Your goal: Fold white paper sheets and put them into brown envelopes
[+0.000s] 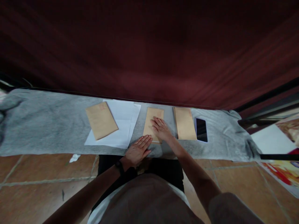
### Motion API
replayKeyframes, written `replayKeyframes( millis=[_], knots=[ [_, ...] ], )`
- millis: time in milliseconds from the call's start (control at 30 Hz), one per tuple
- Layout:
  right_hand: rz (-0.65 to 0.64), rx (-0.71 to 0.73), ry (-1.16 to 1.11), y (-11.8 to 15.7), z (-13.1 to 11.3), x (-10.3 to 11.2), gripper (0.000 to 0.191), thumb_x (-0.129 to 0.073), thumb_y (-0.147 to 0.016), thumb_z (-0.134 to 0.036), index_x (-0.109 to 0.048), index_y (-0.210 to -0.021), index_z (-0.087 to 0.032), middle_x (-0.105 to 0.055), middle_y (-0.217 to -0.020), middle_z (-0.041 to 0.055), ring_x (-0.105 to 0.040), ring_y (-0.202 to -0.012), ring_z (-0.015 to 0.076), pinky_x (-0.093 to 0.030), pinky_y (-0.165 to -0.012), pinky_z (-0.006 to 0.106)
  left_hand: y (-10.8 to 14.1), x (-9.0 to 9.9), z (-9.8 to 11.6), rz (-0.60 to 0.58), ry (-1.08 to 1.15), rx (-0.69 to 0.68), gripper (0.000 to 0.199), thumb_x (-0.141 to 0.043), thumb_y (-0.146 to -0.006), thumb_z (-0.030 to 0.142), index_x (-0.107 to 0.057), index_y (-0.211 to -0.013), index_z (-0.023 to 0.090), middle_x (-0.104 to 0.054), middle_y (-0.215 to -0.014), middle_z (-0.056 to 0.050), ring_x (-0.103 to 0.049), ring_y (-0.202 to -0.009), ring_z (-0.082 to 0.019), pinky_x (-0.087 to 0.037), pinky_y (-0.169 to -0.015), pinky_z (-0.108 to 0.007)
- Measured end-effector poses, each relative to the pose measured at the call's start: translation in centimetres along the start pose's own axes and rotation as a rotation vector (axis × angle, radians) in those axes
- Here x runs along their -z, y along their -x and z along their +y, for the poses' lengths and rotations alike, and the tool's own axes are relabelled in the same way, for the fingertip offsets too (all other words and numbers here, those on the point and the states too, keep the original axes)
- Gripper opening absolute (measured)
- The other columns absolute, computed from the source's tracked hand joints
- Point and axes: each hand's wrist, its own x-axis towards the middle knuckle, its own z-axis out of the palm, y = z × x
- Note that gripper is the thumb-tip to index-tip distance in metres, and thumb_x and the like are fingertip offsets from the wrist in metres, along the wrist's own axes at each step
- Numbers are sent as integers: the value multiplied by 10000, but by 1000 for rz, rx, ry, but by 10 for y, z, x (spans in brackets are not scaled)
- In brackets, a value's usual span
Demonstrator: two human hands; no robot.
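A brown paper envelope lies flat in front of me on the grey cloth, partly covered by my hands. My right hand rests on its middle, fingers stretched out. At its lower left edge lies my left hand, palm down with the fingers extended and the fingertips touching the envelope. A thin pale strip shows along the envelope's near end. To the right is a stack of similar brown envelopes. On the left, another brown envelope or small pile lies askew over white paper sheets.
A phone lies right of the envelope stack. Grey cloth covers the long narrow surface, with a dark red panel rising behind it. A white scrap is on the tiled floor, and colourful printed paper sits at far right.
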Motion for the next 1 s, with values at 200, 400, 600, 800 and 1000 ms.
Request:
replayKeyframes(
  millis=[200, 400, 600, 800, 1000],
  knots=[
    [120, -160, 25, -28, 14, -9, 530, -370, -1057, -362, -428, -1524, -118, -359, -1617, 149, -329, -1506, 262, -271, -1235, 488, 1, 1, 1, 5, 6, -1, 607, -403, -1047, 443, -330, -1559, 127, -367, -1623, -127, -285, -1527, -225, -259, -1253, -410],
    [83, -133, 39, -16, 4, -13, 606, -366, -1052, -404, -353, -1551, -61, -326, -1625, 179, -296, -1521, 268, -251, -1246, 485, 1, 0, 2, 10, -4, -6, 613, -437, -1036, 433, -351, -1545, 104, -364, -1621, -143, -270, -1532, -247, -251, -1258, -427],
    [1, 14, 35, 32, -23, -9, 606, -351, -1059, -382, -277, -1589, -98, -282, -1650, 140, -251, -1540, 232, -228, -1271, 449, 1, -1, 4, 54, 5, -6, 600, -447, -1031, 436, -410, -1511, 79, -414, -1586, -170, -320, -1512, -261, -286, -1248, -437],
    [-42, 74, -22, 75, -48, 0, 635, -393, -1054, -446, -303, -1583, -108, -291, -1643, 139, -270, -1534, 242, -269, -1263, 454, 1, -1, 3, 98, 77, 15, 525, -445, -1021, 323, -443, -1490, 89, -478, -1545, -165, -389, -1479, -246, -345, -1224, -440],
    [31, 46, -153, 100, -53, 1, 467, -457, -1043, -322, -505, -1482, -170, -518, -1521, 107, -469, -1427, 234, -382, -1209, 457, 3, -2, 1, 172, 180, 93, 465, -452, -992, 206, -502, -1452, 154, -552, -1493, -118, -483, -1415, -213, -434, -1174, -419]
  ],
)
